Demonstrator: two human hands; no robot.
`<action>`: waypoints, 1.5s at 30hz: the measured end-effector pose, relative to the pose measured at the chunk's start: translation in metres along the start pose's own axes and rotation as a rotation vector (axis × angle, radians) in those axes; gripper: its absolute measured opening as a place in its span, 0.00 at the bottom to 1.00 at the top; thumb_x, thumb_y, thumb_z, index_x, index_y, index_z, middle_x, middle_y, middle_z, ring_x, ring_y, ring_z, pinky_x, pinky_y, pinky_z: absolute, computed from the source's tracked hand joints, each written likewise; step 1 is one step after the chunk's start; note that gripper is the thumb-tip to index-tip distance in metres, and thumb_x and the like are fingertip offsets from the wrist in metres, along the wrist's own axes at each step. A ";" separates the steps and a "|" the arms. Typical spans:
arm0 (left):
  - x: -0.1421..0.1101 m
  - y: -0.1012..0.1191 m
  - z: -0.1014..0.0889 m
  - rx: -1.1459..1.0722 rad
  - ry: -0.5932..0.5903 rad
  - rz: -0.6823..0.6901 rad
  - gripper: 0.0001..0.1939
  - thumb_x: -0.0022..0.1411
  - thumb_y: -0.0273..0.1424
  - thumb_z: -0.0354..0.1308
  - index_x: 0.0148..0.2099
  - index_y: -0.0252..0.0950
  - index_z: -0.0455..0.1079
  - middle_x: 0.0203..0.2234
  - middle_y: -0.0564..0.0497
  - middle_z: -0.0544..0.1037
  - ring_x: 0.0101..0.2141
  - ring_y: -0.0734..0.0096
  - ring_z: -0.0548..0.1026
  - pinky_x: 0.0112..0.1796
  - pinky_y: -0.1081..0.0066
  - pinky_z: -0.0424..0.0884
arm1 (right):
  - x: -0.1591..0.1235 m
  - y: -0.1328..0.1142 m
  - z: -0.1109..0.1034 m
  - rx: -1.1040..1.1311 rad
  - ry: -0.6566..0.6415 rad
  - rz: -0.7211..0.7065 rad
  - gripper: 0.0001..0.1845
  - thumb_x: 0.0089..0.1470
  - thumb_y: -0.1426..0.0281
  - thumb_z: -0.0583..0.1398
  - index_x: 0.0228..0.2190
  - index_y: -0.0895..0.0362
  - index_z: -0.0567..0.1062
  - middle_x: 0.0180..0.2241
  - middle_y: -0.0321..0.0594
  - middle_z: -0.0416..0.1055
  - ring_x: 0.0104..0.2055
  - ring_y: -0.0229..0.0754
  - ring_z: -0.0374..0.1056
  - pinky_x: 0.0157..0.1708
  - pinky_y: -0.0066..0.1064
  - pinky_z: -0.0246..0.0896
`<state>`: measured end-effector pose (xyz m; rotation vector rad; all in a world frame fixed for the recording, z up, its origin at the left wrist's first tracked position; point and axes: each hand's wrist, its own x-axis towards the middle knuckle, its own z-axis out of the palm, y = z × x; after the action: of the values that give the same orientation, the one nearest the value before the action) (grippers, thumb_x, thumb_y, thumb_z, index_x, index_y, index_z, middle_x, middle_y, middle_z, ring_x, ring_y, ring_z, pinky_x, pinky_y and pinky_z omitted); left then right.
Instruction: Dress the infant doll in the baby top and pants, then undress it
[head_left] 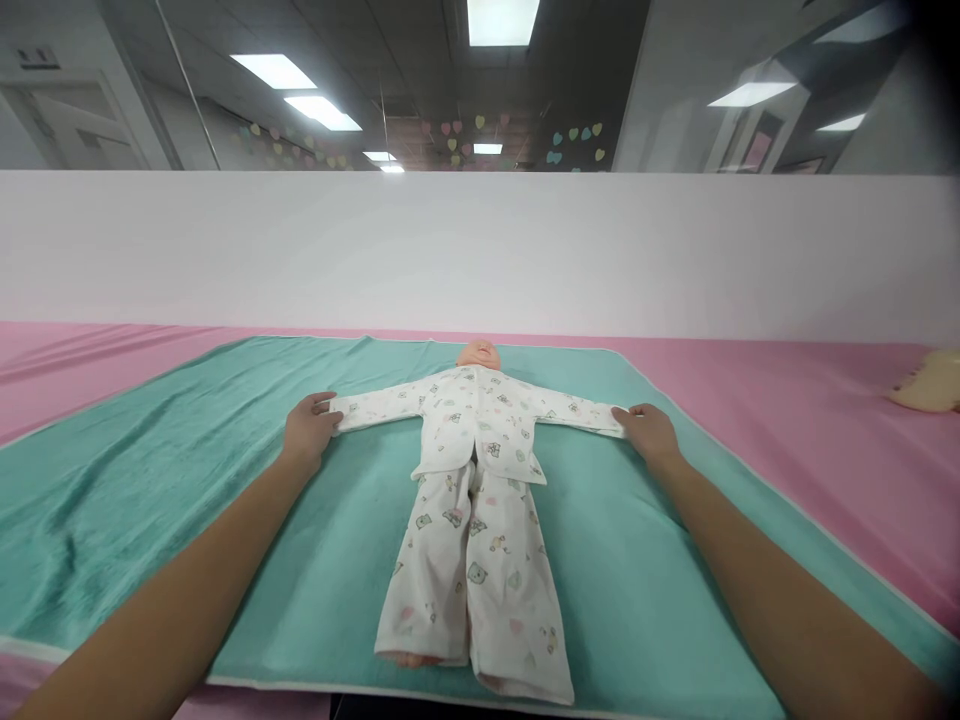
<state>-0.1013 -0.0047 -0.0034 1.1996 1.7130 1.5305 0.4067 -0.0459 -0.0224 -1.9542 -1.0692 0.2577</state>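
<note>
A baby doll lies on its back on a teal towel, head away from me. It wears a white printed long-sleeved top and matching white trousers. Both sleeves are stretched out sideways. My left hand pinches the cuff of the sleeve on the left. At the opposite side, my right hand grips the end of the other sleeve between thumb and fingers. The doll's hands are hidden inside the sleeves. A bit of one foot shows below the left trouser leg.
Pink cloth covers the surface under the towel, which is wrinkled on the left. A low white wall with glass above it stands behind. At the far right edge lies a pale yellowish object, partly cut off.
</note>
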 end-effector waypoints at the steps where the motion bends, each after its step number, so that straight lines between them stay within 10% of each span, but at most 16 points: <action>1: 0.000 0.000 0.000 0.050 0.013 0.018 0.22 0.39 0.26 0.59 0.42 0.39 0.69 0.37 0.48 0.73 0.32 0.64 0.71 0.31 0.68 0.65 | 0.001 0.001 0.001 -0.041 -0.003 -0.005 0.15 0.42 0.56 0.58 0.26 0.56 0.66 0.26 0.40 0.67 0.26 0.40 0.60 0.24 0.29 0.51; 13: 0.004 -0.008 0.002 0.719 -0.043 0.299 0.17 0.48 0.28 0.53 0.44 0.39 0.67 0.45 0.43 0.68 0.41 0.56 0.71 0.42 0.62 0.66 | 0.000 0.003 -0.003 -0.157 -0.013 -0.022 0.18 0.45 0.64 0.56 0.40 0.56 0.67 0.32 0.44 0.71 0.32 0.44 0.65 0.28 0.31 0.53; 25: -0.001 -0.011 0.017 0.724 -0.157 0.647 0.24 0.61 0.44 0.45 0.55 0.37 0.63 0.56 0.45 0.62 0.56 0.56 0.58 0.55 0.61 0.54 | -0.029 -0.028 0.024 -0.125 -0.051 -0.604 0.21 0.57 0.59 0.48 0.49 0.54 0.63 0.52 0.44 0.63 0.53 0.47 0.58 0.49 0.38 0.56; 34: -0.006 -0.014 0.026 0.866 -0.380 0.470 0.35 0.62 0.47 0.36 0.66 0.33 0.42 0.64 0.46 0.46 0.63 0.58 0.39 0.58 0.57 0.44 | -0.022 -0.015 0.037 -0.277 -0.302 -0.733 0.36 0.57 0.50 0.41 0.60 0.57 0.47 0.63 0.45 0.42 0.64 0.49 0.40 0.61 0.43 0.41; 45: -0.011 -0.010 0.025 1.050 -0.376 0.400 0.40 0.61 0.52 0.29 0.67 0.32 0.34 0.64 0.45 0.45 0.62 0.54 0.43 0.56 0.51 0.50 | -0.024 -0.013 0.038 -0.438 -0.338 -0.644 0.41 0.55 0.46 0.36 0.62 0.58 0.42 0.64 0.43 0.40 0.65 0.50 0.36 0.60 0.48 0.41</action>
<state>-0.0773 -0.0017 -0.0195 2.2616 2.1121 0.4032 0.3640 -0.0384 -0.0408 -1.8444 -2.0495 -0.0111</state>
